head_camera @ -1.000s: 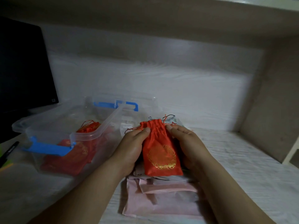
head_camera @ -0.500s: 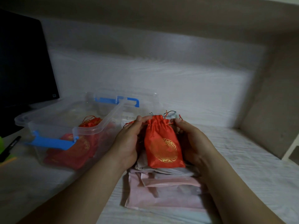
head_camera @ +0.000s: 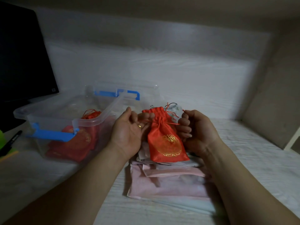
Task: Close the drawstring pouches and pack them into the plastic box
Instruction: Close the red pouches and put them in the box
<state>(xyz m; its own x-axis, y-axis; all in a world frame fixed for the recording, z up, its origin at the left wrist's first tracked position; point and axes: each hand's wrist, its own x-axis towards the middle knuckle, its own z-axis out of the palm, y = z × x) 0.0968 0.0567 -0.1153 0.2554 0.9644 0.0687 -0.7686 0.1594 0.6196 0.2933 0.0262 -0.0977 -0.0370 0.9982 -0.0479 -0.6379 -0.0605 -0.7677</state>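
Note:
A red satin pouch (head_camera: 167,142) with a gold round emblem stands between my hands, its neck gathered tight. My left hand (head_camera: 128,135) pinches the red drawstring on the left of the neck. My right hand (head_camera: 196,130) grips the string on the right, and the cord runs taut across the neck. To the left stands a clear plastic box (head_camera: 53,117) with blue latches, holding red pouches (head_camera: 73,143). Under the red pouch lies a stack of pale pink pouches (head_camera: 168,184).
The box lid (head_camera: 123,93) with a blue handle leans behind the box. A dark monitor (head_camera: 22,59) stands at the far left, with a black pen (head_camera: 11,140) and a green object at the left edge. A beige wall closes the right side.
My hands have moved apart from the pouch's mouth to its sides, pulling the strings outward. The pouch's neck has cinched from wide to gathered.

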